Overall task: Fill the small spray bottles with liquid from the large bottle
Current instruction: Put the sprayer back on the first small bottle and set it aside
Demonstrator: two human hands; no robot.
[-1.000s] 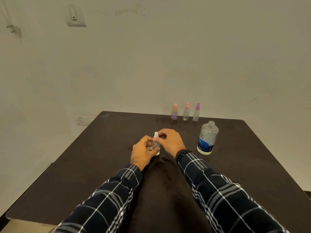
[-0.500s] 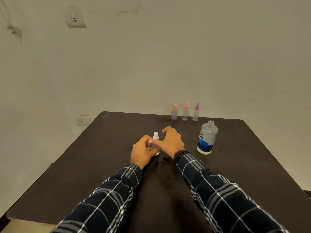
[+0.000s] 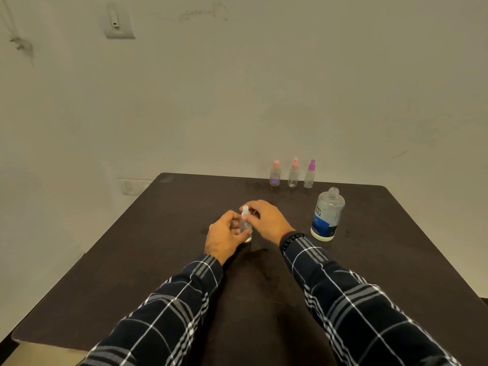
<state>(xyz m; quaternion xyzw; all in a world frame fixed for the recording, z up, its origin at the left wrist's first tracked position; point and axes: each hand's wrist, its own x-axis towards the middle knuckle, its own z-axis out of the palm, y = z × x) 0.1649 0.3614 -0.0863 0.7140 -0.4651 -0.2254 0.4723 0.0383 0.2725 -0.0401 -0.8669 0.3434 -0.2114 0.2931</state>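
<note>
A small clear spray bottle with a white top stands on the dark table near its middle. My left hand grips the bottle's body from the left. My right hand pinches the white top with its fingertips. The large clear bottle with a blue label stands uncapped to the right of my hands. Three small spray bottles stand in a row at the table's far edge: two with pink tops and one with a purple top.
A pale wall rises right behind the table, with a switch plate high on the left and a socket low down. The table's left edge drops away to a light floor.
My right hand's fingers lifted off the white top half a second ago and are now back on it, pinching it. My left hand has kept its hold on the bottle.
</note>
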